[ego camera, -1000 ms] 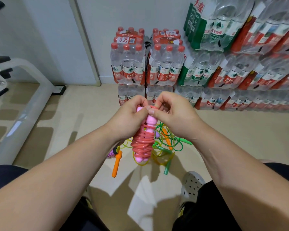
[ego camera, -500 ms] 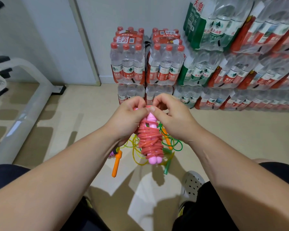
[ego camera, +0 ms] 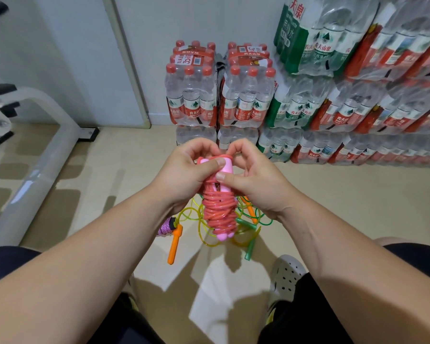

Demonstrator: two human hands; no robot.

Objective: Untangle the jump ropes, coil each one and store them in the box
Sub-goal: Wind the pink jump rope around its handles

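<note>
Beige floor (ego camera: 333,194), bottled-water packs (ego camera: 246,95) behind; left hand (ego camera: 184,175) and right hand (ego camera: 253,180) pinch pink-handled rope (ego camera: 219,209), coiled, above floor tangle (ego camera: 248,224); coiling nearly done, judged; next tuck end, find box, unseen.

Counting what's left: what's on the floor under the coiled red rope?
Visible: yellow rope loops, a green rope with green handle, an orange handle and a purple handle. The coiled red rope covers the tangle's middle; how they cross is hidden.
</note>
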